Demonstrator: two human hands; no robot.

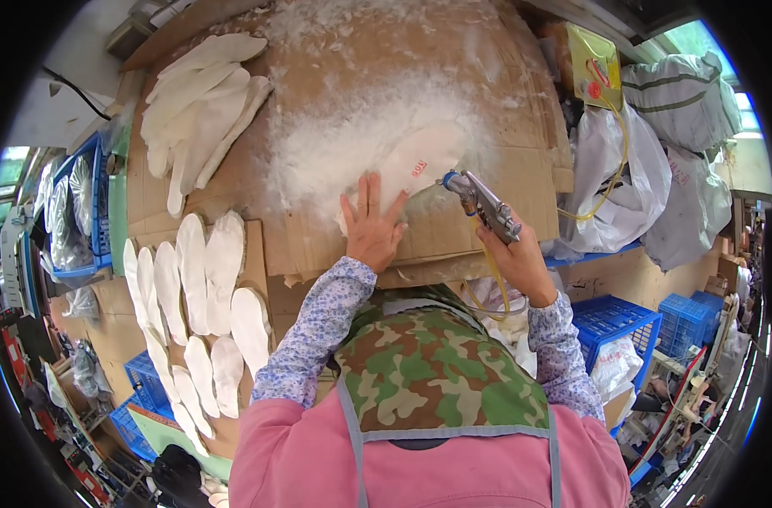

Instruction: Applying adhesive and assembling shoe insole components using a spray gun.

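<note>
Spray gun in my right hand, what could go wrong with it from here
The spray gun might catch the left hand, which rests near its nozzle at the white insole. Loose white fluff around the insole could blow about if air comes out. The yellow hose hanging below the gun might snag.

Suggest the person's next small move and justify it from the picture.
I would probably sweep the spray gun along the white insole: its blue nozzle faces the insole, the right hand grips the gun, and the left hand lies at the insole's lower end, seemingly steadying it.
</note>
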